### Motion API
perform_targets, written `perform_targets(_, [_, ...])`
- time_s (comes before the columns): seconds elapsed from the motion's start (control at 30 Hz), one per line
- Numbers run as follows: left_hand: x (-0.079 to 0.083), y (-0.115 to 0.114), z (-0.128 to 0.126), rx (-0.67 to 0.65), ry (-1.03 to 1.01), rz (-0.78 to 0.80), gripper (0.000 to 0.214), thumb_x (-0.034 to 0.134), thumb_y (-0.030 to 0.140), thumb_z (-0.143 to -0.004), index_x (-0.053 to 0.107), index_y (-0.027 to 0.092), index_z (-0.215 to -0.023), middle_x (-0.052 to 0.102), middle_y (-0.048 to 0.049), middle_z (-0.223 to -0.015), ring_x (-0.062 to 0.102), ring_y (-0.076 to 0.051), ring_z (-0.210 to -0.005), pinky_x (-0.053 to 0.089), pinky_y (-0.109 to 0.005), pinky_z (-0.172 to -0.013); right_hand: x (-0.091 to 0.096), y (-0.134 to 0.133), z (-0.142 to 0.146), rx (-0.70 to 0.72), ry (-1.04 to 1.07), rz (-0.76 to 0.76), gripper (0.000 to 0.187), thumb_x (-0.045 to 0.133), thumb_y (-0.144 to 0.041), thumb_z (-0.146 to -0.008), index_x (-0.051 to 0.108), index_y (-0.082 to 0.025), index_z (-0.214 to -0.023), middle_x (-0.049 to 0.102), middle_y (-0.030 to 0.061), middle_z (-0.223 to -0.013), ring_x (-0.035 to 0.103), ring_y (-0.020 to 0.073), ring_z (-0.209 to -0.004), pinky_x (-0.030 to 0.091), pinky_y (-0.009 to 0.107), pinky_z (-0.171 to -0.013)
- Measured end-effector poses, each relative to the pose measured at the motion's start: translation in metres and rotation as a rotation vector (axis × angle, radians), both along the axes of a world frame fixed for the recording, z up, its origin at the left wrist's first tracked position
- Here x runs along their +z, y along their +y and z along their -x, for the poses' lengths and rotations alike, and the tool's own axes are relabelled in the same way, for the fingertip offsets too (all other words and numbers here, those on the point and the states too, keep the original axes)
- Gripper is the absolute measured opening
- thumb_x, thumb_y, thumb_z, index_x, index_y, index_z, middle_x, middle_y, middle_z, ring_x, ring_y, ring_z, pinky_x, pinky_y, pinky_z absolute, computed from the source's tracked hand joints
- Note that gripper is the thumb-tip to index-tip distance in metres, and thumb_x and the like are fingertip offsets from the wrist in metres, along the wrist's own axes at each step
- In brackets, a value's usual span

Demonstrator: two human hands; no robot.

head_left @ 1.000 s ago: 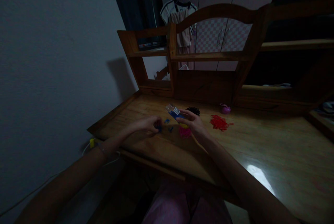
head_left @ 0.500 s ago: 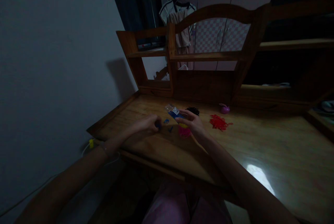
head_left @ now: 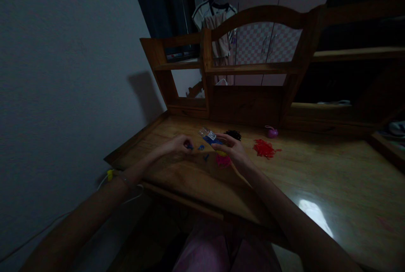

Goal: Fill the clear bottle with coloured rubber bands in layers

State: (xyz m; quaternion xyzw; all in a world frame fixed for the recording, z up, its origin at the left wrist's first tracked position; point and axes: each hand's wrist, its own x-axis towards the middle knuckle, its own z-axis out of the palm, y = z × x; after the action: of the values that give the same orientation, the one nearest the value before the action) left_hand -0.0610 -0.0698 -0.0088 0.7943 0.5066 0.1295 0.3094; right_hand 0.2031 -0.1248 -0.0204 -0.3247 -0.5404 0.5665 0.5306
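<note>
Packet (head_left: pixel 210 137) clamped in my right hand (head_left: pixel 232 147), thumb on the near side, fingers over the far side; clear plastic, white label, blue contents, held tilted above the desk (head_left: pixel 294 170) with its see-through end pointing away and to the left. Whether that end is open I cannot tell. Left hand (head_left: pixel 179 143) curled, thumb and fingertips drawn together on a small blue piece (head_left: pixel 190 147), low over the wood; too dim to make out its shape. Just right of those fingers, two blue bits (head_left: pixel 201 147) lie loose, one farther off, one nearer me. Under and beside my right hand: a pink heap (head_left: pixel 223 161), with a yellow patch (head_left: pixel 222 153) at its far edge, partly hidden. Black strands (head_left: pixel 233 134) beyond the knuckles; red heap (head_left: pixel 265 148) well apart to the right, a purple ball (head_left: pixel 272 133) with a loop behind it. Progress, as I judge it: red, black and pink are out and lie apart by colour; blue looks only begun, a few pieces out, the larger share inside the plastic. Yellow too covered to judge. Farther out, wooden shelving (head_left: pixel 249 70) along the back, pale wall (head_left: pixel 63 73) to the left.
</note>
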Motion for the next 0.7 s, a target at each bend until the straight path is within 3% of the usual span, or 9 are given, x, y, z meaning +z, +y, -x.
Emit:
perform_targets(0.17, [0.034,0.006,0.006,0.098,-0.174,0.078,0.03,0.068,0.032,-0.067,0.066,0.014,-0.091,0.068,-0.0036,-0.085,0.061,-0.015,-0.078,0.048,-0.027,-0.073,-0.004,0.002,0.0,0.012,-0.062,-0.03,0.046,0.079,-0.032,-0.066,0.068,-0.023,-0.11,0.068,0.0074,-0.116,0.063,0.0225,-0.108,0.047,0.042,-0.097])
perform_targets(0.27, [0.048,-0.002,0.002,0.145,-0.333,0.031,0.033,0.069,0.036,-0.07,0.065,0.013,-0.094,0.067,-0.0052,-0.09,0.06,-0.015,-0.081,0.048,-0.027,-0.075,-0.002,0.001,0.0,0.003,-0.128,-0.077,0.045,0.08,-0.029,-0.065,0.069,-0.022,-0.109,0.069,0.0068,-0.115,0.063,0.0228,-0.108,0.046,0.043,-0.098])
perform_targets(0.47, [0.052,-0.02,-0.021,0.16,-0.49,0.002,0.032,0.072,0.036,-0.071,0.064,0.013,-0.092,0.064,-0.0036,-0.088,0.059,-0.013,-0.081,0.046,-0.027,-0.078,0.002,-0.003,0.002,0.002,-0.194,-0.132,0.04,0.078,-0.027,-0.067,0.07,-0.023,-0.106,0.071,0.0059,-0.109,0.065,0.0232,-0.101,0.048,0.044,-0.095])
perform_targets(0.7, [0.062,-0.026,-0.029,0.109,-0.407,-0.029,0.033,0.071,0.038,-0.072,0.064,0.014,-0.094,0.066,-0.0044,-0.091,0.06,-0.016,-0.085,0.047,-0.03,-0.081,-0.004,0.001,0.0,-0.017,-0.182,-0.172,0.042,0.078,-0.029,-0.068,0.069,-0.022,-0.108,0.07,0.0066,-0.111,0.064,0.0215,-0.102,0.047,0.04,-0.096])
